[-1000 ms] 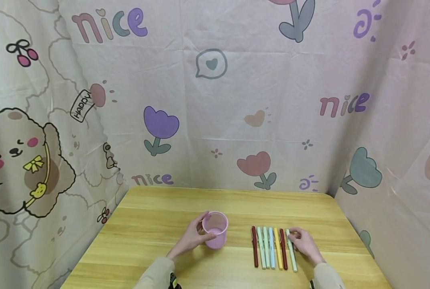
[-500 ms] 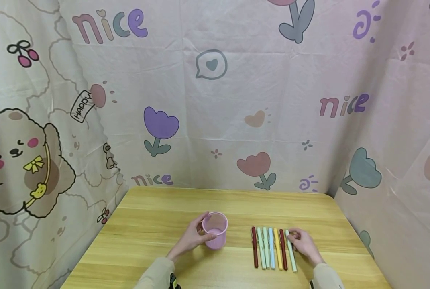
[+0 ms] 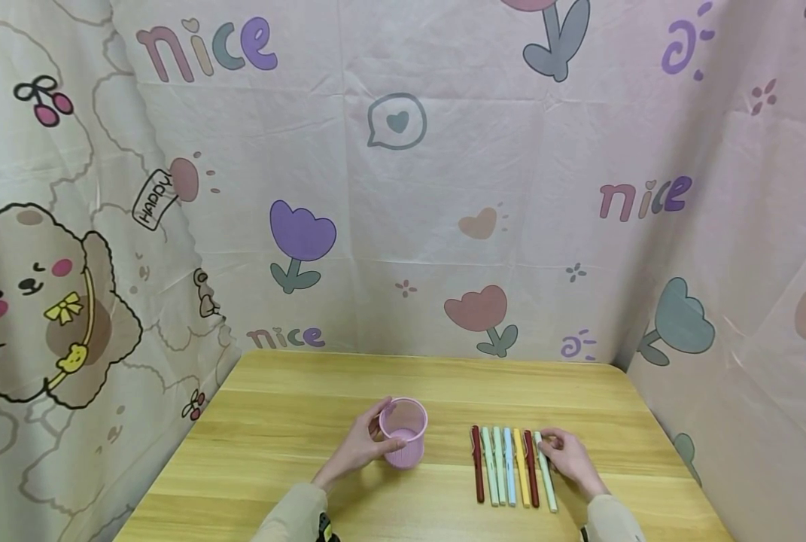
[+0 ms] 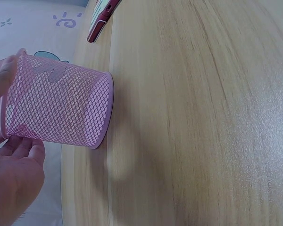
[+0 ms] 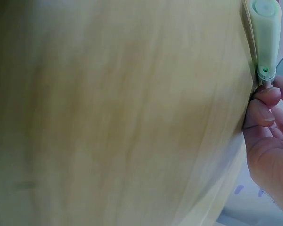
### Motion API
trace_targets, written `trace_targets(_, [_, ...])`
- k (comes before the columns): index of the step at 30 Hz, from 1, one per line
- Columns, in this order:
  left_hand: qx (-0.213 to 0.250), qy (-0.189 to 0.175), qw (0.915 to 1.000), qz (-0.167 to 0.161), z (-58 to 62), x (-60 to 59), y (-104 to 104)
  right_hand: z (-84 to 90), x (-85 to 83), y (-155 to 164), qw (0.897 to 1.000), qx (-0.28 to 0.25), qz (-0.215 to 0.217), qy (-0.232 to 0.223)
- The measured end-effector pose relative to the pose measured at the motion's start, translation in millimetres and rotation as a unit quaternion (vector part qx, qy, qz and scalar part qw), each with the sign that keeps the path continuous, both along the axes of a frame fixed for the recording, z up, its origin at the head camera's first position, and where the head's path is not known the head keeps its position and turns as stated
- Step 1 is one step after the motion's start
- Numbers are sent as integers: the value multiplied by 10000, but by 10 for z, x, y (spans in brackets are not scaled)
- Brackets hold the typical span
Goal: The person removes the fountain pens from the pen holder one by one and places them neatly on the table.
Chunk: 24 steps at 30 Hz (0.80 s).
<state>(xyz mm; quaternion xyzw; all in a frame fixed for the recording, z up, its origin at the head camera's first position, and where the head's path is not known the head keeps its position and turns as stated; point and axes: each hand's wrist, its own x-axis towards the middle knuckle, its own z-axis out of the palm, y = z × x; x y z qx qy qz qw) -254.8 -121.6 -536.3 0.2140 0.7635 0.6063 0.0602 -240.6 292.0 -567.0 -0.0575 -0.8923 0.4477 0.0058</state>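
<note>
A pink mesh pen holder (image 3: 406,455) stands upright on the wooden table, its mouth facing up. My left hand (image 3: 360,447) grips it from the left, thumb in front and fingers around the far side; the left wrist view shows the mesh wall (image 4: 56,101) with the hand at its rim end. At the right end of a row of pens, my right hand (image 3: 572,456) pinches the upper part of a pale green pen (image 3: 548,482). That pen (image 5: 266,37) lies on the table, and the fingertips partly cover it in the right wrist view.
Left of the green pen lie a dark red pen (image 3: 532,474), a yellow pen (image 3: 521,470), a light blue pen (image 3: 509,474), two more pale green pens and another dark red pen (image 3: 478,470). A printed curtain (image 3: 403,226) hangs behind the table.
</note>
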Motion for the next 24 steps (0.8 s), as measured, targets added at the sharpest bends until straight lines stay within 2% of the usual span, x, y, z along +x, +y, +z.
trace_targets(15, [2,31,10000,-3,-9,6,-6,-4,-4,-2,10000,85,41,26])
trace_targets(24, [-106,72,9999,95,13,19,6,-19,-9,6,9999,-104,-68,-113])
